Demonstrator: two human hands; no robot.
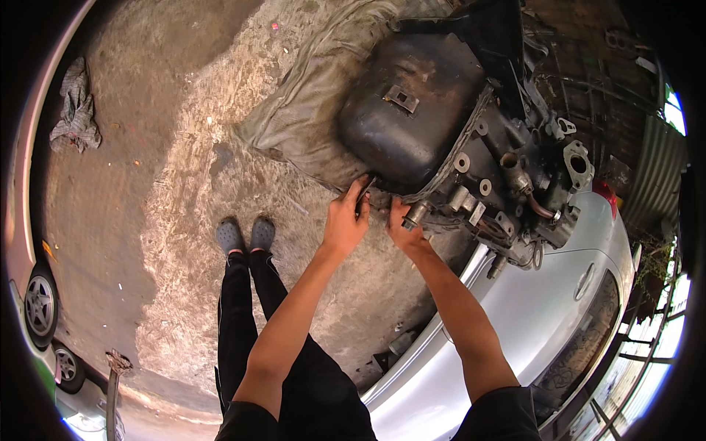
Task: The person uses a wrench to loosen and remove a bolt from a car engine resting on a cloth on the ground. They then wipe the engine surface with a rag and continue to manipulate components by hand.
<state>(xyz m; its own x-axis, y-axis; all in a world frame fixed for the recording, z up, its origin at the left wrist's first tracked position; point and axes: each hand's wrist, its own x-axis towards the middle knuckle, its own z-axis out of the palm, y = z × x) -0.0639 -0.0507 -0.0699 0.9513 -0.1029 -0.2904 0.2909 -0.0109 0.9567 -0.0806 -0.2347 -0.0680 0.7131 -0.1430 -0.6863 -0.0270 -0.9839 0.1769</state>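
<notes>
A large engine point(507, 169) lies with its black oil pan point(412, 125) facing up. The pan has a squarish plate with a hole on its face. At the pan's near edge, my left hand point(346, 220) has its fingers curled, pinching a small dark thing that I cannot make out. My right hand point(405, 230) reaches to the engine just below the pan's flange point(454, 163). A metal fitting point(414, 215) stands in front of it, and its fingertips are hidden. The two hands are a short way apart.
A dirty cloth sheet point(301, 117) spreads under and beside the engine. A silver car point(507, 316) stands close on my right. Another car's wheel point(41, 307) shows at far left, and a crumpled rag point(76, 106) lies on the concrete floor point(184, 220).
</notes>
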